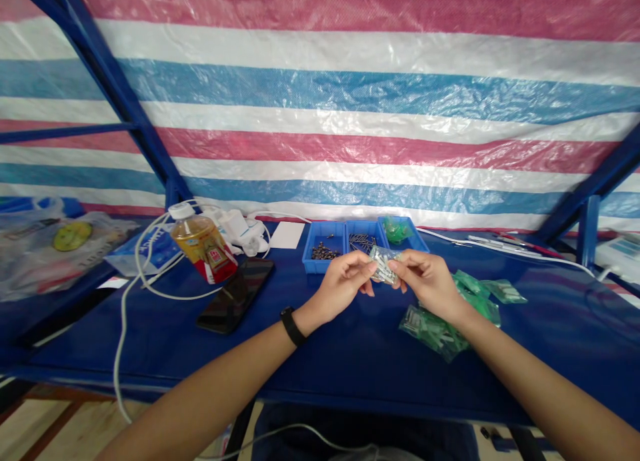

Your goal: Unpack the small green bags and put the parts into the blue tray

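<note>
Three small blue trays sit side by side on the blue desk (pixel 350 368), at twelve o'clock from the hands. The left tray (pixel 313 268) holds a heap of small dark screws (pixel 324 252). The middle tray (pixel 365 223) holds thin metal pins (pixel 361 241). The right tray (pixel 419 240) holds a crumpled green bag (pixel 397 231).

Just in front of the trays, a small clear packet (pixel 384 264) is held above the desk between both hands. The left hand (pixel 345 281) pinches its nine o'clock edge with fingertips and thumb closed on it; the right hand (pixel 427 281) pinches its three o'clock edge the same way. The packet is see-through plastic, wrinkled, with small silvery pieces inside.

At four o'clock from the right hand, green plastic packets (pixel 434 329) lie on the desk. At nine o'clock from the left hand are a dark phone (pixel 235 294) and a bottle (pixel 204 248) of amber liquid.
</note>
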`<state>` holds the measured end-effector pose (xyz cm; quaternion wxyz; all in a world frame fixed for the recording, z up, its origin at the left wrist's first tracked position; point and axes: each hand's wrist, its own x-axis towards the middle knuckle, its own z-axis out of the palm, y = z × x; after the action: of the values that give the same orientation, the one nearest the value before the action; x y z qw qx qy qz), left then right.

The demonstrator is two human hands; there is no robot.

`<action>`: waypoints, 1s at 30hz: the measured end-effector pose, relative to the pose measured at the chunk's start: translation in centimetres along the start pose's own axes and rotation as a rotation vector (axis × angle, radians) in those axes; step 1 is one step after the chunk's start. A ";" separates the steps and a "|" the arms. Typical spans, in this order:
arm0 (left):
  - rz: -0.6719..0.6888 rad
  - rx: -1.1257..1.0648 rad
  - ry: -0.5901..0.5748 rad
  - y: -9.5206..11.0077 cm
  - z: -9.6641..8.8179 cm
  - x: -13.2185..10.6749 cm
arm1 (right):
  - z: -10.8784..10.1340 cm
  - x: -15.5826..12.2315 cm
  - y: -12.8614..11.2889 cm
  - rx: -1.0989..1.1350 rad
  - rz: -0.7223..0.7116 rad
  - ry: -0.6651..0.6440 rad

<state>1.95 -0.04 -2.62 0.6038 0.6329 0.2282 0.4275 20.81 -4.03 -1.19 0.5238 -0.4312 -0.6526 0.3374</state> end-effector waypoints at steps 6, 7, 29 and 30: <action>0.014 0.063 -0.018 0.7 0.1 -0.2 | -0.1 -0.4 -0.4 -0.105 -0.071 0.012; 0.011 0.070 -0.017 0.7 0.1 -0.2 | -0.1 -0.4 -0.4 -0.109 -0.073 0.011; -0.041 0.339 0.003 -0.8 0.1 -0.1 | -9.2 3.6 5.6 -0.557 0.110 0.318; -0.040 0.339 0.004 -0.8 0.0 -0.2 | -9.6 3.5 5.4 -0.631 0.099 0.342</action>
<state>2.07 -0.05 -3.40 0.4961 0.7202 0.3109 0.3721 30.97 1.25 -2.50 0.4497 -0.6530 -0.6057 0.0675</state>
